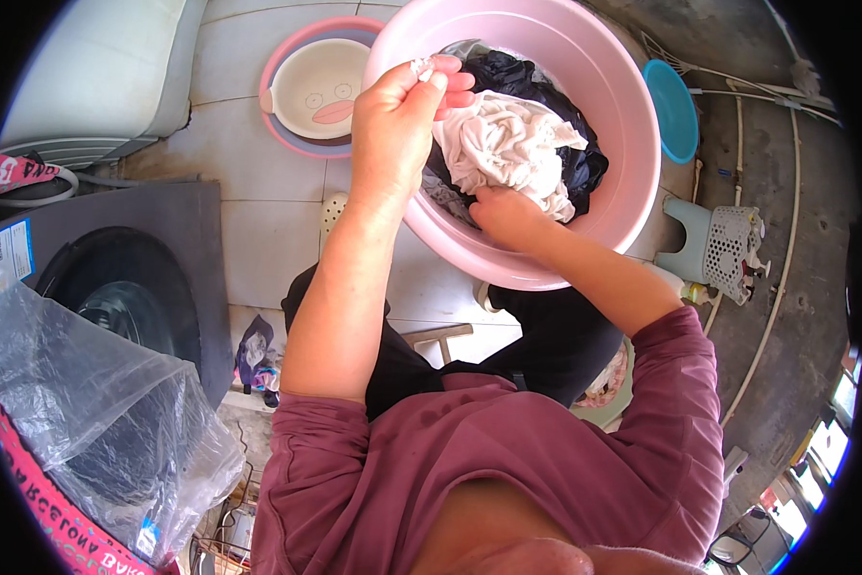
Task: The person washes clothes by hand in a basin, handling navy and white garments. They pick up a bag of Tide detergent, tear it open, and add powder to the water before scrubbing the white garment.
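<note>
Raised over the left rim of a large pink plastic tub (628, 144), my left hand (402, 115) pinches a small white crumpled scrap (423, 68) between thumb and forefinger. What the scrap is made of cannot be told. A bunched white cloth (506, 140) lies on dark wet clothes (506, 75) inside the tub. My right hand (510, 215) reaches in over the near rim and touches the cloth's lower edge. Its fingers are hidden under the cloth, so their grip does not show.
A cream basin with a drawn face (316, 86) rests in a pink basin (276, 57) beside the tub. To the left stands a dark front-loading washing machine (208, 287) under clear plastic film (107, 388). A blue basin (671, 111) and a plastic stool (682, 244) are at the right.
</note>
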Available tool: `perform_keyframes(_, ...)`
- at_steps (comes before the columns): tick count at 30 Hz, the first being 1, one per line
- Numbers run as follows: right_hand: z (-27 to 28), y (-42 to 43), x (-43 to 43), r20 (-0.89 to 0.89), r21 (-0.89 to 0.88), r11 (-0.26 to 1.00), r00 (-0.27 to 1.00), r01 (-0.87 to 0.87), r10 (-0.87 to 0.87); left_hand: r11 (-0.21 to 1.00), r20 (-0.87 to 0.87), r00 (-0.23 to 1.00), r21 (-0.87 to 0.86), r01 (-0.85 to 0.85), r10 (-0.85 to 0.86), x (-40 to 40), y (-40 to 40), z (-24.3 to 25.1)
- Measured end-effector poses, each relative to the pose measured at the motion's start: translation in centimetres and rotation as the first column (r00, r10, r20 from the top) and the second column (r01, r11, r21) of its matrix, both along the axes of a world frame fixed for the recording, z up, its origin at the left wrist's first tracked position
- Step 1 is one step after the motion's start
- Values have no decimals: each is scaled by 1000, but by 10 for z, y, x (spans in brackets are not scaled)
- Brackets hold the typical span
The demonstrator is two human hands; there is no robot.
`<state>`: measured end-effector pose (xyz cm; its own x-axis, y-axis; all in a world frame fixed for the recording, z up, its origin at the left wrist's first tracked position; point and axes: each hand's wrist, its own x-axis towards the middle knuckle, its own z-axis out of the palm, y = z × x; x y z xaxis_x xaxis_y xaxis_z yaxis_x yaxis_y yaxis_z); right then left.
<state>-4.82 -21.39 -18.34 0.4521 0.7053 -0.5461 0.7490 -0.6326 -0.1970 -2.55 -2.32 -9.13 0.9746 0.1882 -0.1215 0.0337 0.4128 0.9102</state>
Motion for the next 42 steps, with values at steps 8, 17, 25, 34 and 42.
perform_keyframes(8, -6, 10, -3, -2, -54, 998, 1000, 27, -27, 1000, -22, 999, -2, 27, -27, 4, -7, -2)
perform_keyframes(17, -9, 6, 2, -63, 35, 999, 998, -2, 4, 998, -33, 998, -2, 55, -55, 4, -14, -2)
perform_keyframes(25, 51, -22, 12, -372, 260, 876, 879, 406, -297, 993, -65, 992, 44, 109, -106, 3, -17, -10)
perform_keyframes(34, 73, -56, 40, -159, 654, 559, 814, 510, -558, 542, -157, 914, 763, 354, -375, 1, -49, -58)
perform_keyframes(42, 25, -67, 11, 105, 338, 853, 884, 399, -455, 46, -428, 741, 851, 524, -518, -15, -89, -61)
